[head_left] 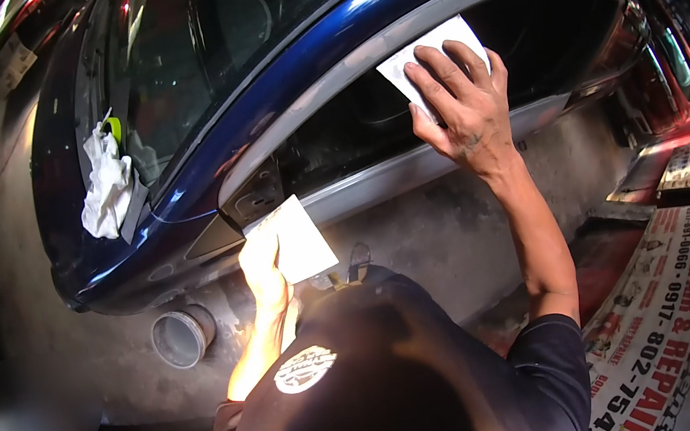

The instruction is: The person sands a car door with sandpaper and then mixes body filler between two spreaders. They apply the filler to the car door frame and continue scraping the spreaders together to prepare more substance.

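My right hand (466,106) lies over a square white sheet (398,70), fingers bent across its face and thumb at its lower edge. That sheet rests against the grey window frame (320,100) and the dark side window (552,23) of a blue car (217,150). Lower and to the left, my left hand (262,267) grips a second white sheet (306,240) by its left side. Bright light falls on this hand, and its sheet overlaps the mirror mount (256,194) at the front of the door.
A crumpled white cloth (105,186) sits near the base of the windshield. Below the car stands a round grey container (178,339) on the concrete floor (498,238). A printed banner (677,319) spreads at lower right, with a red vehicle (670,95) beyond the blue car's end.
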Demonstrator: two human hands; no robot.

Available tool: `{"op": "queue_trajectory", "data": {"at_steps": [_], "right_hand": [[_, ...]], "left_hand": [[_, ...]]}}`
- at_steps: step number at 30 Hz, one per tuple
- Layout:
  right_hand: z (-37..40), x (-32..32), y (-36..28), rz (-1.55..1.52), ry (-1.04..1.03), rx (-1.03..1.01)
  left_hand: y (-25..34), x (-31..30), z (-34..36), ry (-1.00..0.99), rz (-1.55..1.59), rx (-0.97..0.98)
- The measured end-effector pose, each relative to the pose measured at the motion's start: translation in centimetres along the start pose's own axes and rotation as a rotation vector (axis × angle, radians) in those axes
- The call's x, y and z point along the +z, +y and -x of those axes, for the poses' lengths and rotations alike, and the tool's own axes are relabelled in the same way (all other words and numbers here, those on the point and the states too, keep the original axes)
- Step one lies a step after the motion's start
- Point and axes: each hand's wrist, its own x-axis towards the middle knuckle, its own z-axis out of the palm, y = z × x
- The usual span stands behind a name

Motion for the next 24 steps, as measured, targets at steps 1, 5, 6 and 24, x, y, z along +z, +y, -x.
{"op": "queue_trajectory", "data": {"at_steps": [1,5,6,24], "right_hand": [[-0.4,-0.4,-0.3,0.010,0.034,-0.007],[-1.1,1.1,-0.1,-0.007,0.058,-0.024],[-1.2,1.4,-0.2,-0.009,0.055,-0.026],[0.3,0.9,-0.6,0.019,-0.034,0.019]], "left_hand": [[-0.2,-0.2,0.0,-0.008,-0.005,-0.018],[-0.8,0.1,-0.1,-0.039,-0.072,0.010],[-0.7,0.3,-0.1,-0.056,-0.061,0.018],[0.1,-0.3,1.1,0.017,0.009,0.061]]}}
